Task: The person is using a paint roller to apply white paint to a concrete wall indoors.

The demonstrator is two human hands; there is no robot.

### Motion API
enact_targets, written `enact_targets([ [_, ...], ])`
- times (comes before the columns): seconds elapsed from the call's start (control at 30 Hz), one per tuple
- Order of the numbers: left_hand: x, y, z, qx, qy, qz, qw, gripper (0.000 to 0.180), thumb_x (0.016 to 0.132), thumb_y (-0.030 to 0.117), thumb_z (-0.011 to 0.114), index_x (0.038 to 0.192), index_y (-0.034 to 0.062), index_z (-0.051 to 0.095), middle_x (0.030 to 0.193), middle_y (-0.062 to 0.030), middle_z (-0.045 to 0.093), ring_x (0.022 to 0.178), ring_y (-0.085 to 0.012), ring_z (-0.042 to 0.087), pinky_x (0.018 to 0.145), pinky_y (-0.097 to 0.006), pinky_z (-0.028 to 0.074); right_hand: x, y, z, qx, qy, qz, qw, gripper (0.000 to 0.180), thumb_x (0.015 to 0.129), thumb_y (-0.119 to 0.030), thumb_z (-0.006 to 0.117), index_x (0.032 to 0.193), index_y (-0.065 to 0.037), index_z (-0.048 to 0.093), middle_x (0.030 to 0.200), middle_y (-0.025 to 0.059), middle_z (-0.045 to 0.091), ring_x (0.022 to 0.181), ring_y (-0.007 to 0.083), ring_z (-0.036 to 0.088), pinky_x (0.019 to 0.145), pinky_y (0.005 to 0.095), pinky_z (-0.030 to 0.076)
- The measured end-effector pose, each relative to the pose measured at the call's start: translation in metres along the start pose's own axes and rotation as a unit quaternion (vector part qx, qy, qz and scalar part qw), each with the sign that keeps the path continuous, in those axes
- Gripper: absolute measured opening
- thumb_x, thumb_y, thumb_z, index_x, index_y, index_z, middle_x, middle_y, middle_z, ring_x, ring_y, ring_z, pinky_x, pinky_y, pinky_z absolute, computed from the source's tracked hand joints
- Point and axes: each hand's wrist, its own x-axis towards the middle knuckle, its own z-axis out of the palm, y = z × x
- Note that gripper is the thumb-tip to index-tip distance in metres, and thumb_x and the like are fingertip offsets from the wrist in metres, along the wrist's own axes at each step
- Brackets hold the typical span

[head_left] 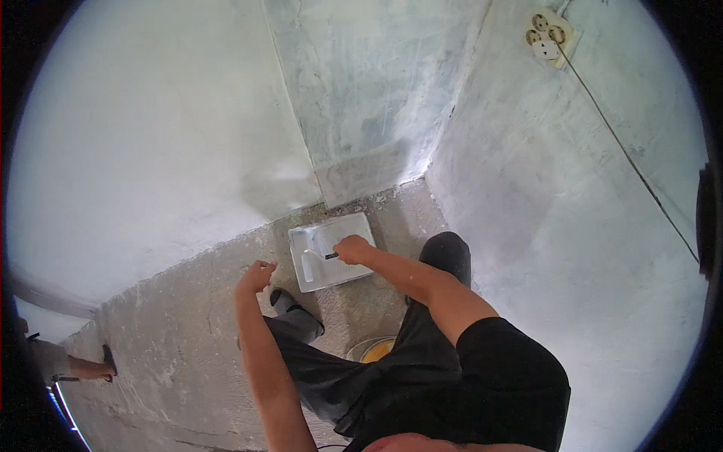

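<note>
A white paint tray (352, 227) lies on the floor in front of me, close to the wall corner. My right hand (352, 249) is closed round the dark handle of a small paint roller (307, 266) and is over the tray. The roller's white sleeve rests in the left part of the tray, where a white coating shows. My left hand (257, 276) hangs in the air left of the tray, holding nothing, its fingers loosely bent and apart.
Pale, patchy walls (376, 83) meet in a corner beyond the tray. Behind it, by my legs, stands a bucket (376, 349) with something yellow-orange. A socket block (552, 39) with a plugged-in cable (621, 143) is on the right wall. Another person's leg (90, 368) shows at far left.
</note>
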Motion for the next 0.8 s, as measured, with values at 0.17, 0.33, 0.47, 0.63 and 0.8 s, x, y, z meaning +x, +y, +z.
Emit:
enact_targets([
  [0.17, 0.002, 0.013, 0.007, 0.016, 0.009, 0.035, 0.999, 0.074, 0.092, 0.062, 0.061, 0.136, 0.0021, 0.056, 0.116, -0.023, 0.07, 0.104, -0.0336, 0.069, 0.092, -0.046, 0.052, -0.034, 0.033, -0.013, -0.017, 0.111, -0.038, 0.993, 0.028, 0.087, -0.019, 0.072, 0.112, -0.009, 0.067, 0.096, 0.015, 0.069, 0.092, 0.0364, 0.069, 0.081, 0.0505, 0.055],
  [0.33, -0.011, 0.025, 0.016, 0.089, 0.057, 0.059, 0.993, 0.071, 0.092, 0.061, 0.063, 0.135, 0.0046, 0.059, 0.131, -0.024, 0.065, 0.117, -0.0342, 0.066, 0.097, -0.046, 0.052, -0.07, 0.052, 0.004, 0.051, 0.11, 0.063, 0.991, 0.025, 0.084, -0.008, 0.069, 0.107, -0.004, 0.063, 0.102, 0.0183, 0.067, 0.093, 0.0398, 0.068, 0.079, 0.0508, 0.056],
  [0.47, -0.025, 0.05, 0.033, 0.151, 0.035, 0.029, 0.987, 0.073, 0.093, 0.057, 0.061, 0.142, 0.003, 0.054, 0.144, -0.0243, 0.057, 0.135, -0.0397, 0.053, 0.111, -0.049, 0.042, -0.092, 0.067, 0.019, 0.02, 0.036, 0.1, 0.994, 0.02, 0.083, -0.007, 0.065, 0.102, -0.003, 0.061, 0.106, 0.0178, 0.064, 0.094, 0.0395, 0.068, 0.077, 0.0512, 0.055],
  [0.63, -0.019, 0.076, 0.046, 0.167, 0.02, 0.056, 0.984, 0.073, 0.094, 0.057, 0.061, 0.142, 0.0019, 0.054, 0.143, -0.0248, 0.057, 0.133, -0.0402, 0.055, 0.111, -0.05, 0.042, -0.12, 0.074, 0.041, 0.026, 0.118, 0.17, 0.978, 0.023, 0.09, -0.012, 0.063, 0.112, -0.005, 0.059, 0.099, 0.0201, 0.061, 0.096, 0.0414, 0.067, 0.079, 0.0512, 0.056],
  [0.8, 0.002, 0.089, 0.052, 0.175, 0.009, 0.066, 0.982, 0.075, 0.094, 0.056, 0.061, 0.143, -0.0006, 0.053, 0.144, -0.0235, 0.056, 0.135, -0.039, 0.053, 0.112, -0.049, 0.042, -0.119, 0.061, 0.084, 0.161, 0.14, 0.178, 0.961, 0.028, 0.096, -0.02, 0.061, 0.119, -0.005, 0.055, 0.106, 0.0228, 0.062, 0.099, 0.0434, 0.065, 0.082, 0.0544, 0.053],
])
